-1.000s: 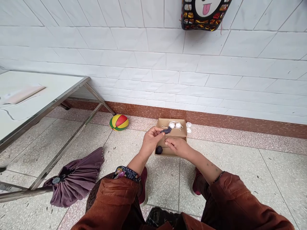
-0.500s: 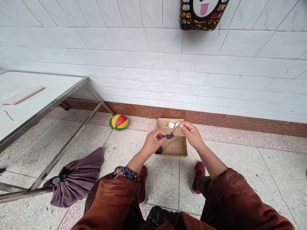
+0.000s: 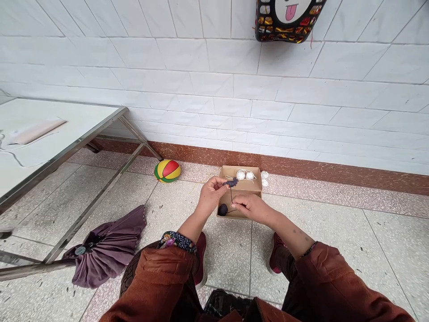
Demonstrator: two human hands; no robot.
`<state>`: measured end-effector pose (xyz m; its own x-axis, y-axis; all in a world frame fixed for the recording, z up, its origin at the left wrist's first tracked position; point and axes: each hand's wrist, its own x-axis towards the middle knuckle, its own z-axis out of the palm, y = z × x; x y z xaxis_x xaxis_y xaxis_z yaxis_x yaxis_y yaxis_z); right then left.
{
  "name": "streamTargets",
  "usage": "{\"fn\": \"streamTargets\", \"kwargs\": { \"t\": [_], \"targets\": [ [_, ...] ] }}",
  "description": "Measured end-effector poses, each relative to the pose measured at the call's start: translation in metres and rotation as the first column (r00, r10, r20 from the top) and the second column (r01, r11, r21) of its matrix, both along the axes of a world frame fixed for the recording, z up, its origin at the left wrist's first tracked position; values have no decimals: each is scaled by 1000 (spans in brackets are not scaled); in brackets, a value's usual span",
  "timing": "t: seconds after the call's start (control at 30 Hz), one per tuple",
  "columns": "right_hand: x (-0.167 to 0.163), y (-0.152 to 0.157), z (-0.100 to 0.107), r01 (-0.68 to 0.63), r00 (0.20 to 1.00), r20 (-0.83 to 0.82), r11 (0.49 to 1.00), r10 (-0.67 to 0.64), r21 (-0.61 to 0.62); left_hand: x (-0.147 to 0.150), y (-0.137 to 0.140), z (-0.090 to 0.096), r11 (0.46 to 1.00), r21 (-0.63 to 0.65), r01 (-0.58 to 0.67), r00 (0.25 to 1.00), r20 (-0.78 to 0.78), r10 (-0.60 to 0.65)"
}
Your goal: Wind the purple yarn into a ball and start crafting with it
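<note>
My left hand pinches a small bundle of dark purple yarn over the cardboard box. My right hand, lower and to the right, grips the strand of yarn that hangs taut from the bundle. Beneath both hands sits the open cardboard box, split into two halves. In its near half lies a dark ball of yarn, with a strand running from it toward my right hand. White balls of yarn rest in the far half.
More white balls lie on the floor right of the box. A striped ball sits beside the metal-legged table at left. A folded purple umbrella hangs low there. A black basket is on the tiled wall.
My right hand has swung from above right of the bundle down below it, drawing the strand along. My left hand has risen slightly, still holding the bundle.
</note>
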<state>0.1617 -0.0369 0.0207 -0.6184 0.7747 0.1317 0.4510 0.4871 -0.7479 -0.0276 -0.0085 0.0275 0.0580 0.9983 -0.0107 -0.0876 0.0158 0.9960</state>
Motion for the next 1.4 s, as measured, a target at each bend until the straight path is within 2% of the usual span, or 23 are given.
{"fn": "streamTargets", "kwargs": {
  "t": [0.1,0.2,0.3,0.37,0.47,0.57,0.63,0.7,0.8,0.9,0.97,1.03,1.13,1.2,1.27,1.33,1.4],
  "targets": [
    [6,0,14,48,991,-123,999,-47,2,-3,2,-4,995,96,-14,980,-198,32],
    [17,7,22,215,950,-231,977,-211,-6,-4,-1,-4,987,137,84,955,-293,-41],
    [26,16,20,403,877,-277,915,-393,-21,-3,-6,2,968,70,240,952,-213,-220],
    [27,20,13,464,851,-258,885,-457,-38,-1,-9,6,947,12,322,943,-91,-320],
    [21,20,0,410,887,-202,910,-415,-65,0,-10,9,948,-18,318,945,86,-316],
    [9,13,-8,278,944,-162,958,-286,-71,-1,-7,9,980,-29,196,960,207,-186],
    [2,6,-8,213,967,-129,976,-217,-51,-2,-4,6,992,-46,120,969,224,-107],
    [-1,2,-4,180,979,-93,984,-179,-7,-3,-2,3,996,-48,72,986,156,-63],
    [1,-1,4,156,986,-73,985,-150,80,-5,0,-1,998,14,59,997,-50,-58],
    [10,3,13,171,981,-117,977,-156,124,-6,-2,-1,986,117,119,963,-254,-87],
    [16,7,17,206,970,-157,971,-186,122,-6,-4,2,970,126,206,939,-303,-160],
    [20,12,18,261,954,-181,959,-239,112,-5,-7,6,945,65,321,926,-231,-298],
    [20,16,11,316,933,-204,946,-297,68,-2,-10,11,900,-33,435,900,4,-435],
    [15,15,3,283,939,-207,959,-275,13,1,-11,12,908,-55,415,905,125,-406],
    [9,11,-5,242,951,-191,969,-245,-39,3,-11,11,938,-70,341,925,204,-321],
    [3,6,-8,214,960,-166,974,-224,-74,4,-8,10,960,-86,267,941,238,-240],
    [-1,1,-7,182,971,-143,981,-191,-72,3,-5,7,977,-82,196,963,203,-176]
  ]
}}
